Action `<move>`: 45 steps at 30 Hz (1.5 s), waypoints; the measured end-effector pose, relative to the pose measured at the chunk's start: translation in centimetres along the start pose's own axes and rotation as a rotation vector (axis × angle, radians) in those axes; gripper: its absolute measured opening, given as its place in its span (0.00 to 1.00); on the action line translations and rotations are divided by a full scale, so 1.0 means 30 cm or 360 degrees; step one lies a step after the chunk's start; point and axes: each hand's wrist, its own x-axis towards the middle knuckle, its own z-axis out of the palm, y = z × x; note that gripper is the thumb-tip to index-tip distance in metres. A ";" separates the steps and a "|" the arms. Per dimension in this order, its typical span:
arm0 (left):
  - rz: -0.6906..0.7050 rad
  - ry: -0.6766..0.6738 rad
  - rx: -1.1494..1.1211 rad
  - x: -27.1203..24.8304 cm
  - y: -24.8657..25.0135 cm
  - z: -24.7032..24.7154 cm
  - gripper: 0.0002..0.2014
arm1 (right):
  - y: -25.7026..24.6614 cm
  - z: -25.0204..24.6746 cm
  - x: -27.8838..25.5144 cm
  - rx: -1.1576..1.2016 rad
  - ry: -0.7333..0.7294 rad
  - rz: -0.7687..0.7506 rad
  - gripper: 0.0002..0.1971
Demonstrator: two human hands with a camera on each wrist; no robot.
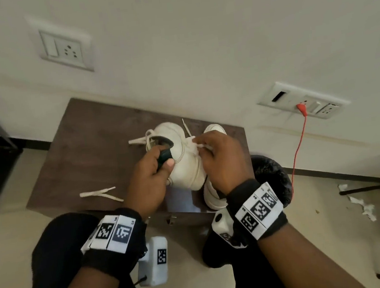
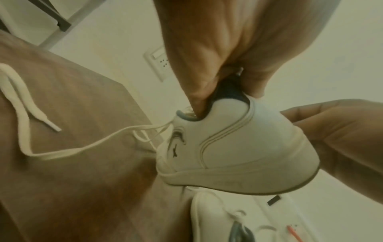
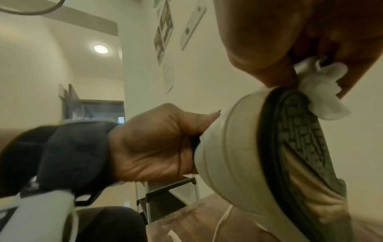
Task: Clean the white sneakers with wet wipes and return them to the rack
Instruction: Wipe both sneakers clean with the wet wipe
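While the left hand (image 1: pixel 150 169) pinches the dark collar at the heel of one white sneaker (image 1: pixel 181 159), thumb outside and fingers tucked into the opening, the right hand (image 1: pixel 221 161) has its fingers curled around a crumpled wet wipe (image 1: pixel 195 146) and presses it against the far side of that same shoe, up by the sole edge. From the right wrist view the wipe (image 3: pixel 323 96) sits right at the rim where the grey tread (image 3: pixel 300 140) meets the white sidewall, so I would say the scrubbing is now on the lower edge of this shoe. The sneaker is held tipped up off the brown table (image 1: pixel 86 155), its laces trailing loose across the wood. The second sneaker (image 1: pixel 214 195) lies on the table just beside and partly under the right wrist, near the front edge; whether it has been wiped already I cannot tell from here. The side panel of the held shoe looks fairly clean in the left wrist view (image 2: pixel 238 139), though the sole shows yellowish staining toward the toe, so there seems to be more rubbing left on this one. A few scraps of white tissue (image 1: pixel 361 204) lie on the floor off to the right, which may be spent wipes, hinting the job is well under way. A dark metal frame (image 3: pixel 165 196) stands beyond the table and could be the rack, but I am not certain. Neither shoe is on it yet, so the whole putting-back step is still ahead.
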 end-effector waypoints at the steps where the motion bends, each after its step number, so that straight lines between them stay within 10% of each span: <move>1: 0.0026 0.0063 0.0000 -0.019 0.030 0.002 0.11 | -0.018 -0.021 -0.021 -0.0002 0.0020 -0.0046 0.12; 10: -0.0040 0.0429 0.0095 -0.155 0.133 0.097 0.10 | -0.088 -0.156 -0.306 -0.0079 0.0058 -0.0447 0.18; 17: -0.0092 0.0446 0.0165 -0.242 0.173 0.139 0.07 | -0.085 -0.251 -0.269 -0.0111 -0.0035 -0.0138 0.16; 23: -0.0243 0.0619 -0.0026 -0.212 0.234 0.153 0.08 | -0.075 -0.197 -0.394 -0.0085 -0.0144 -0.0390 0.15; 31: -0.0323 0.0531 -0.0065 -0.178 0.239 0.123 0.06 | -0.055 -0.167 -0.344 0.0058 0.0246 -0.0360 0.13; 45: -0.0308 0.0455 -0.0273 -0.196 0.245 0.113 0.07 | -0.073 -0.166 -0.351 -0.0013 0.0133 -0.0490 0.19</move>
